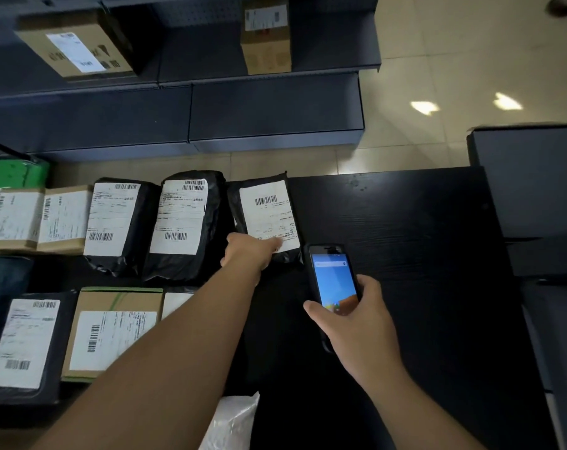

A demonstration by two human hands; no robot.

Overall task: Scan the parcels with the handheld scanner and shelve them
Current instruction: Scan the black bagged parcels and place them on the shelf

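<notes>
My right hand [357,313] grips the handheld scanner [332,280], a black phone-like device with a lit blue screen, held over the black table [422,254]. My left hand [248,251] reaches forward and lies on the near edge of a black poly-bag parcel [266,206] with a white barcode label; whether the fingers curl under it is hidden. Two more black bagged parcels [184,222] lie to its left in the same row. The scanner's top sits just right of the touched parcel's near corner.
Several labelled cardboard and bagged parcels [110,329] fill the table's left side. Dark grey shelving [243,108] stands beyond the table, with two cardboard boxes [266,34] on an upper shelf. A white plastic bag [233,423] lies at the near edge. Beige floor tiles lie at right.
</notes>
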